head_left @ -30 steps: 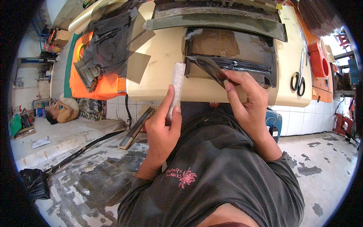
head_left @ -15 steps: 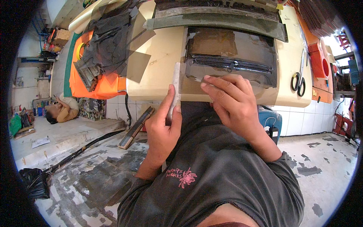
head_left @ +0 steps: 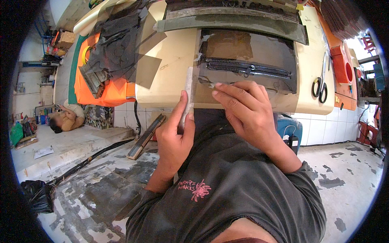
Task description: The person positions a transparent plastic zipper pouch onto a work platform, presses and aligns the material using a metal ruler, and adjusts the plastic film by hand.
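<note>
My left hand (head_left: 175,137) grips a narrow, pale grey ruler-like strip (head_left: 189,87) between thumb and fingers. The strip stands along the left edge of a see-through brownish sheet (head_left: 204,77) on the table. A dark zipper (head_left: 259,69) with a metal pull runs across that sheet, above my right hand. Bent with its fingers pressed together, my right hand (head_left: 252,111) has its fingertips at the sheet's near part, just right of the strip. A small pale spot shows by those fingertips; what they pinch, if anything, is too small to name.
Black-handled scissors (head_left: 320,90) lie at the table's right, beside a red tape dispenser (head_left: 342,67). Dark plastic pieces (head_left: 113,52) and a yellow tape roll (head_left: 85,54) lie over orange material (head_left: 111,95) at left. Long dark strips (head_left: 231,26) lie behind. A person (head_left: 71,117) lies at far left.
My right hand has shifted slightly left, its fingertips closer to the strip. My left hand and the strip have stayed in place.
</note>
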The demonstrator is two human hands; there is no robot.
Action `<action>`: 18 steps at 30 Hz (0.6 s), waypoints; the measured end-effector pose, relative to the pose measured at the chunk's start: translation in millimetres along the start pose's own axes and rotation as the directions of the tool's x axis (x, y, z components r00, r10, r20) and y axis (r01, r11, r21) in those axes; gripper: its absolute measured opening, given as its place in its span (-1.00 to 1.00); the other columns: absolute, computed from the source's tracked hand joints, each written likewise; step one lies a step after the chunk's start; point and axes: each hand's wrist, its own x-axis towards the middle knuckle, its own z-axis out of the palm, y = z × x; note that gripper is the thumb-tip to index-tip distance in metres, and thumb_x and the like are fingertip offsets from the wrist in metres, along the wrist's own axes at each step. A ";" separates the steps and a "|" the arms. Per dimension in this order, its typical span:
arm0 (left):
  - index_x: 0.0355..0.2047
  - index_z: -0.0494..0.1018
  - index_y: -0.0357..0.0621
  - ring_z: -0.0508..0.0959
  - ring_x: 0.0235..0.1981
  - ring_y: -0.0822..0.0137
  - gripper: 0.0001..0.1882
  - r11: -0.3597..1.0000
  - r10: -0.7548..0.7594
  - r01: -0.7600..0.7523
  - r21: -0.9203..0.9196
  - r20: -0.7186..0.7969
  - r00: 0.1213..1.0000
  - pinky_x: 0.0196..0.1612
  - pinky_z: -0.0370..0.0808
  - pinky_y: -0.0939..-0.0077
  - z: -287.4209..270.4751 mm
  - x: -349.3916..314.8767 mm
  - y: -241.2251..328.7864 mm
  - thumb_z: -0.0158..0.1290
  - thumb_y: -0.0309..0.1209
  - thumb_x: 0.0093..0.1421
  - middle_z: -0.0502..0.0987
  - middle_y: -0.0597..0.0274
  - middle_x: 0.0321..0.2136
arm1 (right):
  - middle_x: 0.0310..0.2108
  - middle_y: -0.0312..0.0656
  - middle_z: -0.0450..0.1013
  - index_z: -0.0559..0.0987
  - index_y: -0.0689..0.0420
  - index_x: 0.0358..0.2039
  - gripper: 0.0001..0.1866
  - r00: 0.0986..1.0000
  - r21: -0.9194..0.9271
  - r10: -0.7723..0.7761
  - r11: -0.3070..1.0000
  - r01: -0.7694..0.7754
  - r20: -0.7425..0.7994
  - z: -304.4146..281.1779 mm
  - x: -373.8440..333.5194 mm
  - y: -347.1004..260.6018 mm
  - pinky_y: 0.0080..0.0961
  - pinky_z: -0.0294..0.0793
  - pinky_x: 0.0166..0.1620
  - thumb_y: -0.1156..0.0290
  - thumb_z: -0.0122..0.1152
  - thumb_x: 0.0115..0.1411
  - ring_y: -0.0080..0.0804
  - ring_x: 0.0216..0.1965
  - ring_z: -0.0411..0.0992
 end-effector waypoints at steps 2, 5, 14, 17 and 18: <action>0.26 0.41 -0.19 0.55 -0.47 0.49 -0.47 1.000 -0.016 0.016 0.006 0.009 1.000 -0.35 0.51 0.53 -1.1 0.1 2.6 0.08 -0.59 0.25 0.65 -0.21 -0.26 | 0.00 -0.25 0.58 0.66 0.14 -0.05 -0.55 1.000 0.002 0.003 1.000 -0.003 0.002 -0.8 0.2 -0.5 -0.31 0.42 -0.06 0.59 0.30 -0.04 -0.24 -0.08 0.49; 0.26 0.41 -0.19 0.56 -0.47 0.49 -0.47 1.000 -0.011 0.011 0.013 0.010 1.000 -0.35 0.51 0.54 -0.4 0.5 1.1 0.08 -0.60 0.25 0.65 -0.21 -0.27 | 0.00 -0.25 0.58 0.65 0.15 -0.05 -0.55 1.000 0.008 0.010 1.000 -0.010 0.005 -1.4 0.6 -0.9 -0.31 0.42 -0.06 0.59 0.30 -0.04 -0.24 -0.08 0.49; 0.25 0.42 -0.21 0.63 -0.44 0.44 -0.47 1.000 -0.025 0.025 0.009 0.016 1.000 -0.32 0.53 0.52 -1.7 1.0 2.3 0.08 -0.60 0.24 0.65 -0.22 -0.27 | 0.02 -0.24 0.55 0.63 0.13 -0.05 -0.52 0.999 0.004 -0.037 0.999 0.037 -0.016 4.2 -3.0 7.0 -0.29 0.41 -0.11 0.50 0.33 -0.09 -0.24 -0.07 0.46; 0.25 0.42 -0.21 0.62 -0.45 0.44 -0.47 0.999 0.031 -0.031 0.015 -0.006 0.999 -0.33 0.53 0.52 0.9 1.7 -3.0 0.08 -0.60 0.23 0.65 -0.21 -0.27 | 0.01 -0.23 0.55 0.63 0.12 -0.05 -0.52 0.999 0.006 -0.035 0.999 0.035 -0.016 3.9 -2.9 7.4 -0.28 0.41 -0.10 0.49 0.33 -0.08 -0.23 -0.06 0.46; 0.25 0.42 -0.21 0.62 -0.45 0.44 -0.47 0.998 0.064 -0.064 0.021 -0.021 0.998 -0.33 0.53 0.52 1.0 1.8 -3.5 0.08 -0.60 0.23 0.65 -0.21 -0.28 | 0.01 -0.23 0.55 0.63 0.12 -0.05 -0.53 0.999 0.007 -0.034 0.999 0.034 -0.012 3.2 -2.5 7.1 -0.28 0.41 -0.10 0.50 0.33 -0.07 -0.23 -0.06 0.46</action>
